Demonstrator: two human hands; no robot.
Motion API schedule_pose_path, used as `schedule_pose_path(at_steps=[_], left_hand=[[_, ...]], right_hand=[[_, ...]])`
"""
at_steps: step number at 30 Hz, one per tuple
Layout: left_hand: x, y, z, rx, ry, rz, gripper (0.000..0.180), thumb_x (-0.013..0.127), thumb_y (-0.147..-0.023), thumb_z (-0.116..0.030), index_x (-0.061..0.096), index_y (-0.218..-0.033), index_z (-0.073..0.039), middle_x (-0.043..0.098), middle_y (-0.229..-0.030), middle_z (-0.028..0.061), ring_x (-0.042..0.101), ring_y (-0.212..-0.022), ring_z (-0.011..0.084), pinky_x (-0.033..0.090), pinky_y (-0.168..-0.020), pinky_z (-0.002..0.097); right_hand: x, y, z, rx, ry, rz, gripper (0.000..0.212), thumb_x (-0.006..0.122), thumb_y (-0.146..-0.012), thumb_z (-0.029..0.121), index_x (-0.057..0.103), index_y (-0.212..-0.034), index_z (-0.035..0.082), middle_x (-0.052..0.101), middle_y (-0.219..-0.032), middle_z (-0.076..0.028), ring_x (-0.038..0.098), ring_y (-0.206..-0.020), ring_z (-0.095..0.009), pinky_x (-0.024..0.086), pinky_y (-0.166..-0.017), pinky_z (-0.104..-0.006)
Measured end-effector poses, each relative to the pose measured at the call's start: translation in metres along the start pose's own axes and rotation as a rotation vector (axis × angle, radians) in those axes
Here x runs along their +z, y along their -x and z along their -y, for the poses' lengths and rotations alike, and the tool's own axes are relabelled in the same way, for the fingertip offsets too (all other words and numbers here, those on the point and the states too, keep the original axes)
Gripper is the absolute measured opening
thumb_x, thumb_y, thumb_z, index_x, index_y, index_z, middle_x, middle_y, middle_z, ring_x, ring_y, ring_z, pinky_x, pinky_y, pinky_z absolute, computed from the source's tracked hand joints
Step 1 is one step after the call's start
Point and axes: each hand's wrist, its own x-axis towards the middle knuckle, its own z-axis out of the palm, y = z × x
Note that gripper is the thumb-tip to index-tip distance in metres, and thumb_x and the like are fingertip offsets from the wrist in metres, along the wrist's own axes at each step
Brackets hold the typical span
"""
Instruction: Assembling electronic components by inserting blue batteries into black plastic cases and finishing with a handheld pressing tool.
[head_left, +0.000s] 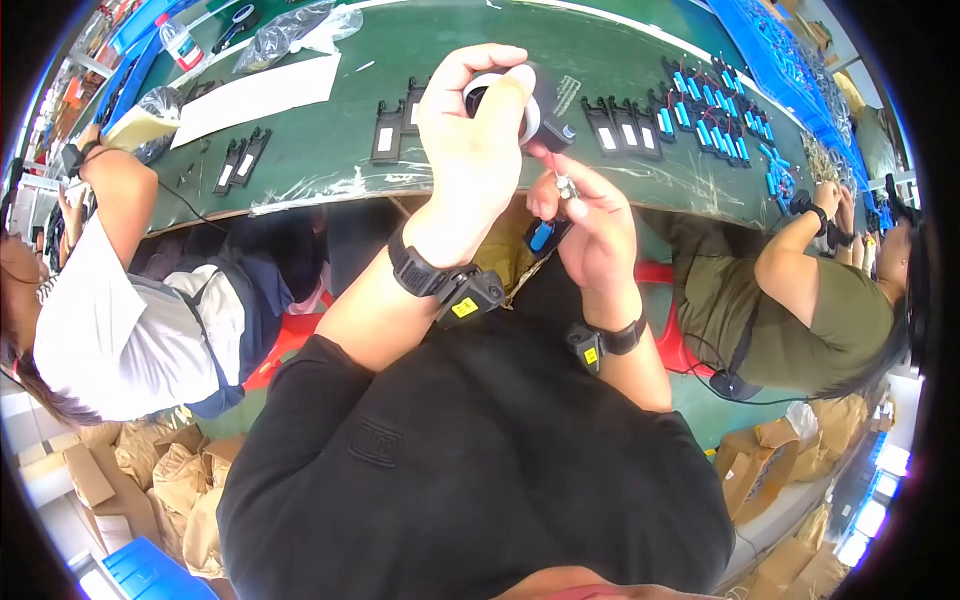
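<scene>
My left hand [465, 140] is wrapped round a roll of black tape [545, 105] with a pale core, raised over the table's near edge. Just below and to the right, my right hand [602, 235] pinches a small silvery part [567, 187] between thumb and fingers. A thin red wire runs up from that part toward the tape roll. Beneath the right fingers hangs a blue cylinder [541, 236] on a dark piece; how it joins the silvery part is hidden. Flat black plates with white labels [620, 130] lie beyond my hands.
Black plates carrying blue cylinders [715, 115] lie in rows at the right of the green table [330, 120], near loose blue cylinders [777, 175]. A white sheet [260, 100] and a bottle [180, 42] lie leftward. Co-workers sit on both sides.
</scene>
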Motion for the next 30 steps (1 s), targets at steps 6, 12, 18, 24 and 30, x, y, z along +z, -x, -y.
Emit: schedule_pose_path(at_steps=[6,12,18,24,30], left_hand=[[-0.008,-0.001,0.003,0.031,-0.145,-0.007,0.013,0.075,-0.099,-0.004,0.072,-0.112,-0.005,0.07,-0.096,0.0002,0.065,-0.079,0.0062,0.056,-0.069,0.0227],[-0.01,0.0,0.005,0.126,-0.255,0.011,0.016,0.078,-0.097,-0.002,0.072,-0.111,-0.005,0.068,-0.11,0.0015,0.065,-0.085,0.0076,0.056,-0.075,0.0242],[-0.011,0.0,0.008,0.11,-0.301,0.028,0.016,0.079,-0.097,-0.004,0.072,-0.111,-0.005,0.067,-0.112,0.0023,0.065,-0.085,0.0072,0.056,-0.073,0.025],[-0.007,-0.001,0.006,0.088,-0.285,0.027,0.016,0.078,-0.099,-0.006,0.071,-0.114,-0.004,0.069,-0.098,0.0018,0.065,-0.079,0.0073,0.055,-0.069,0.0244],[-0.018,-0.005,0.0,-0.123,-0.063,0.147,0.033,0.051,-0.113,-0.027,0.068,-0.124,0.0,0.074,-0.103,0.0124,0.074,-0.079,0.021,0.061,-0.061,0.0364]], right_hand=[[0.001,0.0,-0.012,0.056,-0.102,-0.107,0.042,0.052,-0.108,0.007,0.066,-0.143,-0.011,0.072,-0.138,-0.024,0.057,-0.092,-0.02,0.052,-0.094,-0.0405],[0.0,-0.002,-0.021,-0.006,-0.044,-0.095,0.039,0.052,-0.109,0.007,0.07,-0.14,-0.008,0.073,-0.113,-0.016,0.055,-0.091,-0.018,0.052,-0.093,-0.0424],[0.001,-0.001,-0.02,-0.018,-0.035,-0.1,0.039,0.051,-0.108,0.005,0.07,-0.14,-0.008,0.073,-0.116,-0.018,0.055,-0.091,-0.018,0.052,-0.094,-0.0429],[-0.003,0.0,-0.02,-0.029,-0.046,-0.103,0.041,0.053,-0.108,0.008,0.069,-0.142,-0.007,0.071,-0.106,-0.015,0.056,-0.091,-0.02,0.052,-0.095,-0.0433],[-0.001,-0.001,-0.015,-0.028,-0.033,-0.099,0.04,0.056,-0.107,0.01,0.071,-0.14,-0.007,0.069,-0.101,-0.012,0.057,-0.092,-0.02,0.053,-0.096,-0.0437]])
